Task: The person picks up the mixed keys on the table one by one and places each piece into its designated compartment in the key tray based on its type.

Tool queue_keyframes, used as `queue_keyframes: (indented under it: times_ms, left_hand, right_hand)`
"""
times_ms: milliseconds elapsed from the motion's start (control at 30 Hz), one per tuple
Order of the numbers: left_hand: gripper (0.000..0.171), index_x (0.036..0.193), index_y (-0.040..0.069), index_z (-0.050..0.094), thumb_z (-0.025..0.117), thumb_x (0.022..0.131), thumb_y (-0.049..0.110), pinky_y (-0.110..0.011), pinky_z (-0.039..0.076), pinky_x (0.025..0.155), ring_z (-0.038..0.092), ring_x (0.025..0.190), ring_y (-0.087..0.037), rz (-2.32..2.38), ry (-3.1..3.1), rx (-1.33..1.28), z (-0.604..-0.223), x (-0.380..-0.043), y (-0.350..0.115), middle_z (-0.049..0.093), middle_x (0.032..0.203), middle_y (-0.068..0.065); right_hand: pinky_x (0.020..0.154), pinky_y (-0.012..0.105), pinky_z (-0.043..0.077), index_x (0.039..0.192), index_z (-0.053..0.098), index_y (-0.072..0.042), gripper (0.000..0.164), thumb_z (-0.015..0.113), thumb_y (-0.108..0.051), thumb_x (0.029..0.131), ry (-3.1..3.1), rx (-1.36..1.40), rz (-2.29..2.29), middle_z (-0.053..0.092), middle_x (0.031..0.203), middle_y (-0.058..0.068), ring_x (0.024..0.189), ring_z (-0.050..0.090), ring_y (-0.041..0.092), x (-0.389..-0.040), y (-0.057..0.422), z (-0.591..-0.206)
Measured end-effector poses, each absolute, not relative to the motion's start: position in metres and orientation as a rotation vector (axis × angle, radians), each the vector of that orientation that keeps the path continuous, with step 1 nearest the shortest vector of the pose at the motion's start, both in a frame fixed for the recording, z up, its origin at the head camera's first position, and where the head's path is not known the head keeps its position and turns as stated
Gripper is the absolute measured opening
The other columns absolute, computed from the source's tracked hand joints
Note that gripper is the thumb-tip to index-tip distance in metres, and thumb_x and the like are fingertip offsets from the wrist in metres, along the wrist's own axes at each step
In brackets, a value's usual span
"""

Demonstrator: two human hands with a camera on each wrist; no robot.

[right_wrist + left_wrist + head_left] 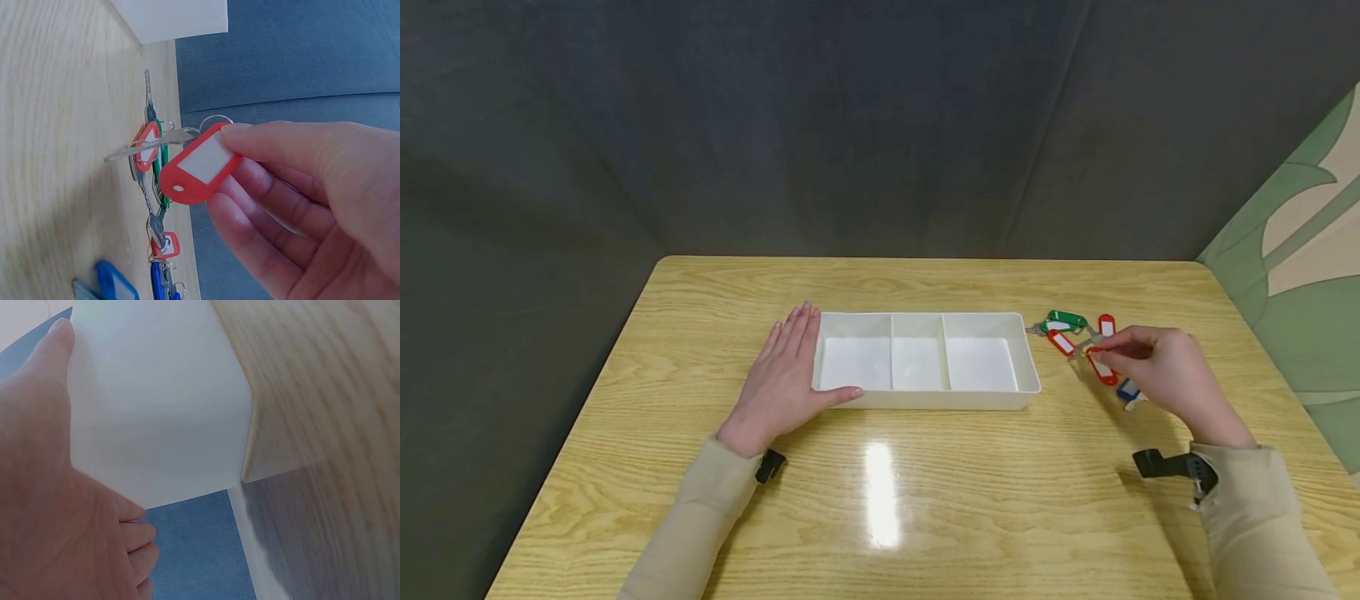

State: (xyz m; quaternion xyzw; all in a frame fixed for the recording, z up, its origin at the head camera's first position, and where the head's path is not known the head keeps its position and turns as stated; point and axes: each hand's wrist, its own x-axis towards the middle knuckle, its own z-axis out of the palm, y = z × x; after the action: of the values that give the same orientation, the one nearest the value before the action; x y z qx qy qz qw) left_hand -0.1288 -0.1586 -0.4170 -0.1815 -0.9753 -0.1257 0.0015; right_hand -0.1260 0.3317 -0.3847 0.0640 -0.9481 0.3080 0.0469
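My left hand (786, 379) lies along the left end of a white tray (925, 401) with three compartments, fingers straight and thumb over the front rim. In the left wrist view, that palm is beside the tray's white wall (156, 406). At the right, my right hand (1172, 367) pinches a red key tag (203, 164) between thumb and fingers. A metal key (150, 145) hangs from its ring. Under and beside this hand lie more tagged keys: a green tag (1067, 318), red tags (1062, 342) and a blue tag (1127, 389).
The wooden table (985, 500) runs up to a dark fabric partition (850, 133) at the back. On the far right stands a green and beige patterned panel (1330, 308). Black wrist straps (1172, 465) sit at both sleeves.
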Motion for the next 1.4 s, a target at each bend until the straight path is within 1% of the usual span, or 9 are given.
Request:
queue_keyframes:
  times_ms: [300,500,633,867,1100,1400]
  left_hand:
    - [0.128,0.162,0.003,0.001,0.038,0.08,0.093,-0.036,-0.005,0.123,-0.005,0.154,-0.022,-0.399,-3.069,-0.556,-0.416,-0.128,-0.159,-0.003,0.169,-0.012]
    - [0.127,0.162,0.003,0.001,0.038,0.08,0.093,-0.035,-0.005,0.123,-0.005,0.154,-0.022,-0.396,-3.073,-0.552,-0.416,-0.128,-0.158,-0.003,0.169,-0.012]
    - [0.128,0.162,0.003,0.001,0.038,0.08,0.093,-0.036,-0.005,0.123,-0.005,0.154,-0.022,-0.398,-3.073,-0.55,-0.417,-0.127,-0.158,-0.003,0.169,-0.011]
    - [0.128,0.162,0.003,0.001,0.038,0.08,0.093,-0.036,-0.004,0.123,-0.005,0.154,-0.023,-0.396,-3.076,-0.548,-0.417,-0.127,-0.158,-0.003,0.169,-0.012]
    - [0.127,0.162,0.003,0.0,0.039,0.081,0.092,-0.036,-0.004,0.123,-0.005,0.154,-0.023,-0.404,-3.074,-0.556,-0.416,-0.127,-0.158,-0.003,0.169,-0.012]
    - [0.126,0.162,0.003,0.0,0.039,0.082,0.092,-0.035,-0.005,0.123,-0.005,0.154,-0.023,-0.404,-3.068,-0.569,-0.415,-0.128,-0.158,-0.004,0.169,-0.012]
  right_hand:
    - [0.049,0.021,0.05,0.098,0.078,-0.002,0.009,0.078,-0.008,0.092,-2.848,0.194,0.973,0.074,0.089,0.014,0.064,0.064,0.02,-0.126,0.332,-0.385]
    - [0.049,0.021,0.049,0.099,0.078,-0.002,0.01,0.076,-0.01,0.093,-2.838,0.182,0.985,0.074,0.091,0.015,0.064,0.064,0.019,-0.125,0.331,-0.382]
    - [0.05,0.02,0.05,0.099,0.078,-0.001,0.011,0.077,-0.01,0.093,-2.832,0.169,0.987,0.074,0.091,0.015,0.065,0.065,0.016,-0.125,0.33,-0.381]
    - [0.048,0.021,0.048,0.101,0.078,-0.001,0.013,0.076,-0.013,0.094,-2.817,0.137,1.011,0.075,0.094,0.017,0.064,0.063,0.009,-0.126,0.329,-0.381]
    - [0.049,0.019,0.048,0.097,0.08,-0.004,0.013,0.079,-0.016,0.092,-2.776,0.138,0.981,0.075,0.087,0.011,0.063,0.063,0.006,-0.128,0.328,-0.377]
    - [0.052,0.017,0.05,0.097,0.079,-0.003,0.013,0.079,-0.014,0.091,-2.755,0.142,1.001,0.075,0.086,0.011,0.064,0.064,0.004,-0.129,0.326,-0.373]
